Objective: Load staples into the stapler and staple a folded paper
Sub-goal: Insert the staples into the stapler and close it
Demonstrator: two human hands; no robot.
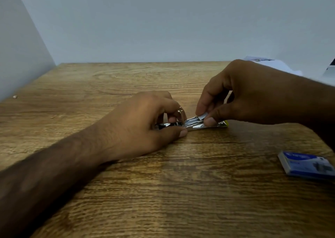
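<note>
A small metal stapler (203,125) with a yellow end lies flat on the wooden table (163,192) at mid-frame, its top swung open. My left hand (145,121) grips its left end, thumb pressed to the table side. My right hand (244,94) pinches a short silvery strip of staples (202,116) between thumb and forefinger, held right over the stapler's open channel. A blue staple box (306,165) lies on the table at the right edge. White paper (272,65) shows behind my right hand, mostly hidden.
Grey walls close the table at the back and left. A tiny scrap (15,97) lies near the left wall. A white object (330,69) sits at the far right edge, cut off by the frame.
</note>
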